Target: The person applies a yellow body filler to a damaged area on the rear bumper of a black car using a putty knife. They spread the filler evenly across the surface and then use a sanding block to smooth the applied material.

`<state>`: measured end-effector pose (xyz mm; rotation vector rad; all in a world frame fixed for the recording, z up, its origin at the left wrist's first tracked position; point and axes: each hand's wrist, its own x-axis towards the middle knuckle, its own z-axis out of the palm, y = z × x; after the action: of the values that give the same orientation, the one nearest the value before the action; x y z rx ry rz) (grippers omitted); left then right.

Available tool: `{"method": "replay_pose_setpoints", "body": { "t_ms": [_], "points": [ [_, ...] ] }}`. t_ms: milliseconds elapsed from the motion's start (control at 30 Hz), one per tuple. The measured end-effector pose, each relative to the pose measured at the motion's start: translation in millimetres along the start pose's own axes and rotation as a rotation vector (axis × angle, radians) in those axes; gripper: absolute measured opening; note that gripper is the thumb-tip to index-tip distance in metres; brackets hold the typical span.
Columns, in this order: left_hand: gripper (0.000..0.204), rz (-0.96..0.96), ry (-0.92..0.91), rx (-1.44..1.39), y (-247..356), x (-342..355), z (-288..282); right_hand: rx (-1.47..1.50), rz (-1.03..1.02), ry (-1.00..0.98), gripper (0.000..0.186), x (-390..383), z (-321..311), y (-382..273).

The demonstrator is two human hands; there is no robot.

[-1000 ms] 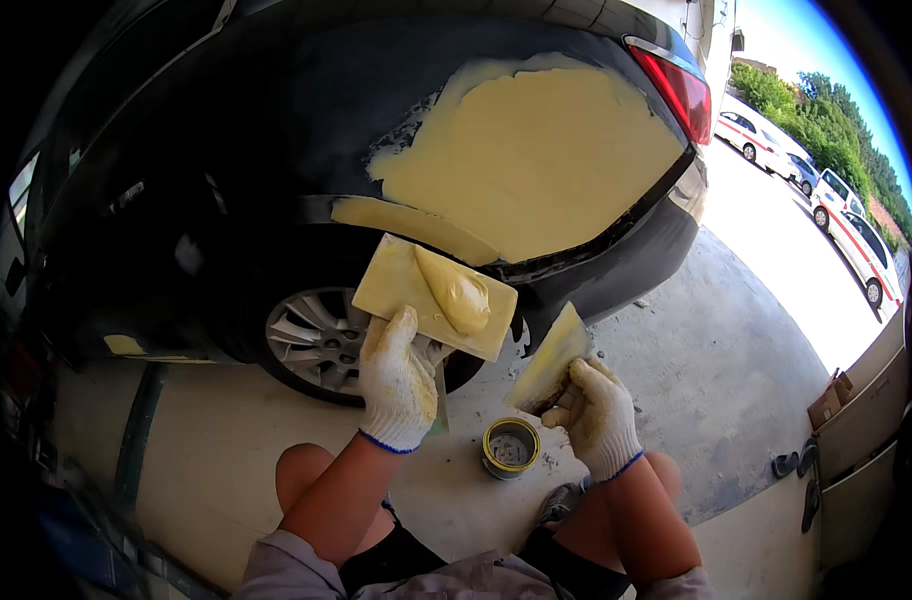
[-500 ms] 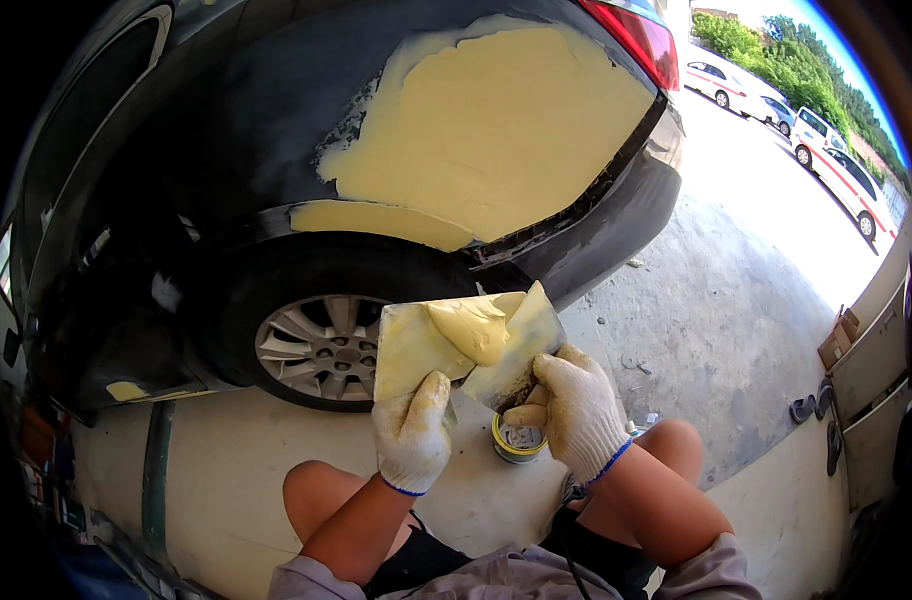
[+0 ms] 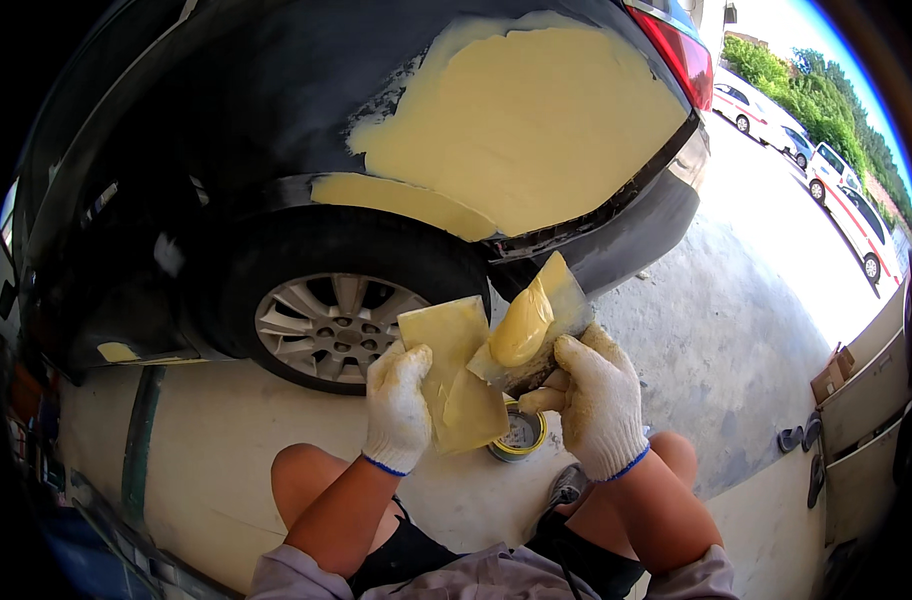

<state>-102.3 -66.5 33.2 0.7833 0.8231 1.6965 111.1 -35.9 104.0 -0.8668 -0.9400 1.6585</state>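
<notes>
My left hand, in a white knit glove, grips a flat rectangular mixing board smeared with yellow filler. Pinched in my gloved right hand is a thin putty spreader, tilted upward. A thick lump of yellow body filler sits on the spreader's face. The spreader's lower left corner lies close to the board; whether they touch I cannot tell. Ahead of both hands, a dark car's rear panel bears a broad patch of smooth yellow filler, with a strip of it along the wheel arch.
Below my hands an open round tin stands on the floor between my feet. Close in front is the car's rear wheel, with the bumper to its right. Slippers and a cardboard box lie at the right by cabinets.
The filler lump has gone from the board onto the spreader. My right hand has lifted the spreader away to the right, while my left hand has turned the board more upright.
</notes>
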Motion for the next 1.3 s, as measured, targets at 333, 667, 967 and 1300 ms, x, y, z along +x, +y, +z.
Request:
{"method": "replay_pose_setpoints", "body": {
  "t_ms": [333, 667, 967, 1300],
  "points": [
    [0.049, -0.395, 0.143, -0.658, -14.5, 13.6, 28.0, -0.274, -0.399, -0.179, 0.046, 1.8, -15.1, 78.7],
    [0.045, -0.436, -0.408, -0.867, -7.6, 17.7, -19.1, -0.335, -0.347, 0.017, 0.035, 45.1, -55.2, 72.7],
    [0.046, -0.582, -0.603, -0.816, -17.2, -1.4, 6.3, 0.147, 0.121, -0.239, 0.035, 84.0, 3.3, 4.4],
    [0.046, -0.327, 0.077, -0.497, 12.8, 23.3, -4.0, -0.005, -0.198, -0.064, 0.033, -14.3, -9.0, 6.7]
  ]
}}
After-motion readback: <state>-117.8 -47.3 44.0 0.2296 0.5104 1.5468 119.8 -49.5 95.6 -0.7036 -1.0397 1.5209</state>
